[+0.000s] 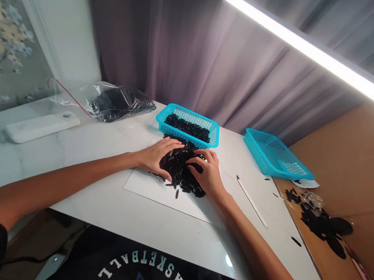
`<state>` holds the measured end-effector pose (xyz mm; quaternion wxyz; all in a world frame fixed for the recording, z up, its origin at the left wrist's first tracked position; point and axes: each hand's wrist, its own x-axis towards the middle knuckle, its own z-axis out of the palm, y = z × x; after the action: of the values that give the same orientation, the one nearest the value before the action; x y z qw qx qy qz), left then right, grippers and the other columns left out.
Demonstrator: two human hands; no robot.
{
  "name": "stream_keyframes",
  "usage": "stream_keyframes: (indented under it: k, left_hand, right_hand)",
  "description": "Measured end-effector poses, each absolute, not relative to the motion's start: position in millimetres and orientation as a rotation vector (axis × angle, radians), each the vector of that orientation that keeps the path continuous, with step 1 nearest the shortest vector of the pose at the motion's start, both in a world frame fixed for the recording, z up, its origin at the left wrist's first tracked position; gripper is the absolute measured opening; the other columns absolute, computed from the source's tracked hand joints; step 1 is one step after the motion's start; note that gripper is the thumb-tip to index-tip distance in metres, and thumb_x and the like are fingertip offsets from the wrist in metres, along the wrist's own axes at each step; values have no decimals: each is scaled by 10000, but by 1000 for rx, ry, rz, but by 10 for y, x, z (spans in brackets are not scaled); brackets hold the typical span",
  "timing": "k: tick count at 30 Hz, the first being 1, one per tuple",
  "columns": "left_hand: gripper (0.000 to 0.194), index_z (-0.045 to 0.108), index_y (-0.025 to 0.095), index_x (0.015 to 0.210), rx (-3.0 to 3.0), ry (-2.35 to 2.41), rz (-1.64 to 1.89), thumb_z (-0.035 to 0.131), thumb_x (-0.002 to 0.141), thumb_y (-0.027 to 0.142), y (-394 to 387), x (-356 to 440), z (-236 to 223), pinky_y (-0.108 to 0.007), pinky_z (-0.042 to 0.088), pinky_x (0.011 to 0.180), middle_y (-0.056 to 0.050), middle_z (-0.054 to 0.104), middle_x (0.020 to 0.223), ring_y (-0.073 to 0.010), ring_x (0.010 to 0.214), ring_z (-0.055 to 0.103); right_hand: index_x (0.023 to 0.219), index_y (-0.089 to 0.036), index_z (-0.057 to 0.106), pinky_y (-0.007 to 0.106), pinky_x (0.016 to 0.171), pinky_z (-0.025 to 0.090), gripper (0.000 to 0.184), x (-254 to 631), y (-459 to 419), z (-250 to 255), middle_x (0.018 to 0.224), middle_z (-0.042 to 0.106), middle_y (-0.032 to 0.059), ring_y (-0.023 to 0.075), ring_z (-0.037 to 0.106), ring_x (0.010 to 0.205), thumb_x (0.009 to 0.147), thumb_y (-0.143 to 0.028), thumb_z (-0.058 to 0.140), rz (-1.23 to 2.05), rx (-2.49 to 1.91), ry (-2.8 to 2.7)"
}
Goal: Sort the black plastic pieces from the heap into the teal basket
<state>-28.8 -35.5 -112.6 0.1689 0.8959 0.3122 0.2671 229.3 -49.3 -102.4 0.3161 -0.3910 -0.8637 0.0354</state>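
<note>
A heap of small black strips [178,169] lies on a white sheet [150,192] in the middle of the table. My left hand [156,155] rests at the heap's left side, thumb and fingers spread apart around its edge. On the right side, my right hand [207,170] has its fingers curled over the strips, thumb and fingertips close to each other. Whether a strip sits between those fingertips is too small to make out. Just behind the heap stands a blue plastic basket [187,137] with more black strips in it.
A clear zip bag [118,103] of black pieces lies at the back left, near a white oblong case [43,127]. At right are a second blue basket [265,159], a thin white stick [251,201] and black scraps [323,223] on a brown surface. A lit tube lamp [314,51] hangs above.
</note>
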Motion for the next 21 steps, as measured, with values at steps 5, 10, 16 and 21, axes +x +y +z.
stream_keyframes:
  k: [5,10,16,21]
  left_hand:
    - [1056,381,212,1507,2555,876,800,777,662,707,-352,-290,-1117,-591,207,1241,-176,457,1507,-378,1437,374]
    - [1002,417,219,1486,2559,843,820,764,679,703,-344,-289,-1111,-586,274,1205,-164,500,1468,-380,1391,411]
    - [888,441,222,1472,2536,836,832,639,778,739,-336,-291,-1106,-568,314,1177,-156,507,1451,-359,1363,430]
    - [822,438,228,1472,2530,832,821,588,831,721,-341,-295,-1094,-546,320,1175,-141,510,1451,-339,1355,438]
  right_hand:
    - [872,-262,707,580,986,463,101,2294,-491,-1023,1173,620,93,323,508,1155,845,-169,677,95,-1016,-2280]
    - [900,-248,684,572,1020,442,178,2311,-513,-979,1214,612,96,320,499,1186,807,-100,651,118,-989,-2329]
    - [927,-255,700,575,1014,454,143,2300,-497,-1001,1204,606,100,320,508,1169,828,-155,677,136,-975,-2334]
    - [889,-251,679,554,982,483,81,2274,-480,-1034,1153,629,103,311,535,1129,861,-178,657,145,-969,-2311]
